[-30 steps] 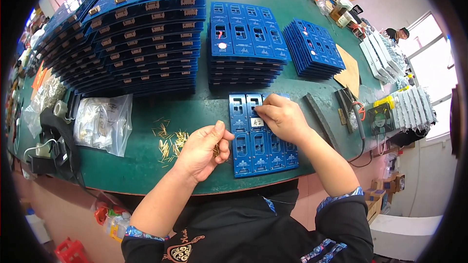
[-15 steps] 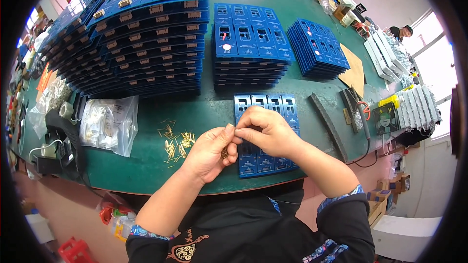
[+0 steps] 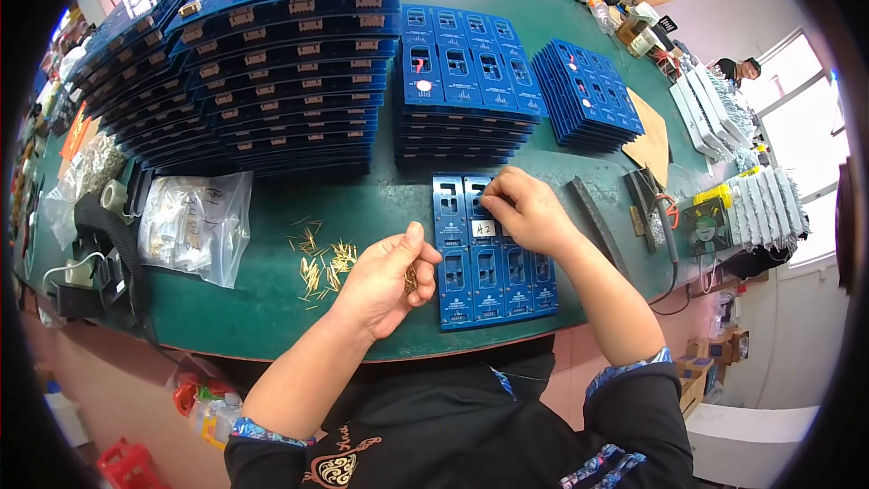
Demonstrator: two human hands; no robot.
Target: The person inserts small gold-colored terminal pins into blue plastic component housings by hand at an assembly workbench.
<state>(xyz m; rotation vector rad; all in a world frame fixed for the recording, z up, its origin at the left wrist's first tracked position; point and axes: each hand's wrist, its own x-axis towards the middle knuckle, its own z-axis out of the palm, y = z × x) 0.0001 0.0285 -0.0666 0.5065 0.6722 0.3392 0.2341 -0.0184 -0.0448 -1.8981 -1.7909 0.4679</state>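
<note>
My left hand point(image 3: 385, 281) is curled round several thin brass pins point(image 3: 411, 281), its thumb raised, just left of a blue circuit board panel point(image 3: 455, 281). Over the upper part of that panel, my right hand point(image 3: 525, 208) has thumb and forefinger pinched together; whatever sits between the fingertips is too small or hidden. A small white label point(image 3: 483, 228) lies on the panel below those fingertips. Loose brass pins point(image 3: 312, 273) are scattered on the green table point(image 3: 281, 312) to the left of my left hand.
A tall stack of blue boards point(image 3: 290, 81) fills the far left. Two lower board stacks point(image 3: 471, 72) point(image 3: 593, 95) stand behind the panel. A clear bag point(image 3: 195, 226) lies at left. To the right are a dark bar point(image 3: 597, 226), a soldering iron point(image 3: 670, 226) and a small fan point(image 3: 708, 228).
My right hand has parted from the left and moved right and up over the panel. The white label now shows. My left hand has shifted slightly left, still holding the pins.
</note>
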